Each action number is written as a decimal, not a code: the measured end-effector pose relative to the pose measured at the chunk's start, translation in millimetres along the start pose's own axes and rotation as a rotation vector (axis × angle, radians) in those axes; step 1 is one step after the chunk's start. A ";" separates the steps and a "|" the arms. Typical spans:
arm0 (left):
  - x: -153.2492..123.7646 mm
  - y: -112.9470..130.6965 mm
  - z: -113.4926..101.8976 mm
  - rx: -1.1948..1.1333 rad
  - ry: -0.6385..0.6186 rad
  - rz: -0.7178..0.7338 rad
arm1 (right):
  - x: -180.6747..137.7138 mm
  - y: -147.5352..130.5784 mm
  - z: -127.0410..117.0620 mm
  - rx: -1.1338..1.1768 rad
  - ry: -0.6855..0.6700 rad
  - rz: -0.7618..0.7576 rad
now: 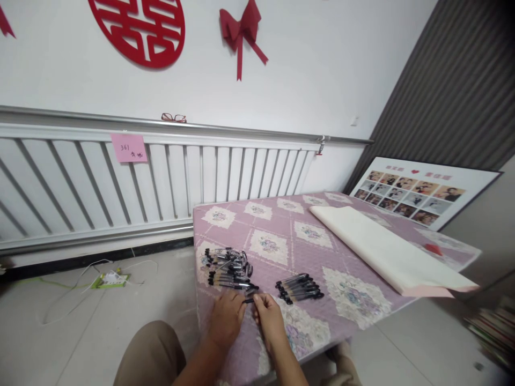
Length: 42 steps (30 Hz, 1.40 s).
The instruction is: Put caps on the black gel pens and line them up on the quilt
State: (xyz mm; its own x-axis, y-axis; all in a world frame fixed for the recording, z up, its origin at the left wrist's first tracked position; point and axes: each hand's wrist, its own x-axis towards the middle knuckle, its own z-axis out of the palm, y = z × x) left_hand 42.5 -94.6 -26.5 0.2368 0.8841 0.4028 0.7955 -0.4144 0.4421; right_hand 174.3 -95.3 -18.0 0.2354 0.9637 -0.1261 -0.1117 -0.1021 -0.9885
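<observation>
Both my hands rest on a low table covered by a purple patterned cloth (pixel 281 225). My left hand (pixel 226 319) and my right hand (pixel 269 317) meet at a black pen (pixel 249 301), fingers pinched on it from either side. Just beyond my left hand lies a loose heap of several black pens (pixel 227 266). A neater row of several black pens (pixel 300 288) lies to the right of my right hand.
A folded cream sheet (pixel 386 249) lies across the table's right side, with a small red item (pixel 433 249) beyond it. A white radiator (pixel 120 182) runs along the wall, a photo board (pixel 418 190) leans at the right. My knee (pixel 148 351) sits left of the table.
</observation>
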 end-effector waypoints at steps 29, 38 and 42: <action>0.4 1.6 -2.6 -0.047 -0.007 -0.039 | 1.1 -0.5 -1.5 0.003 -0.027 0.041; 0.1 0.8 -1.8 -0.048 -0.011 -0.055 | 2.3 -0.8 -4.3 0.033 -0.044 0.052; 0.1 0.2 -2.0 -0.067 -0.012 -0.050 | 0.9 -1.1 -1.3 -0.001 -0.017 0.045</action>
State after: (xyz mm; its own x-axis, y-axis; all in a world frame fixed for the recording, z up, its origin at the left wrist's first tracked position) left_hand 41.6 -95.0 -24.7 0.2052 0.9064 0.3693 0.7677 -0.3831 0.5137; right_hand 175.9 -94.6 -17.1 0.2142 0.9621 -0.1687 -0.1208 -0.1453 -0.9820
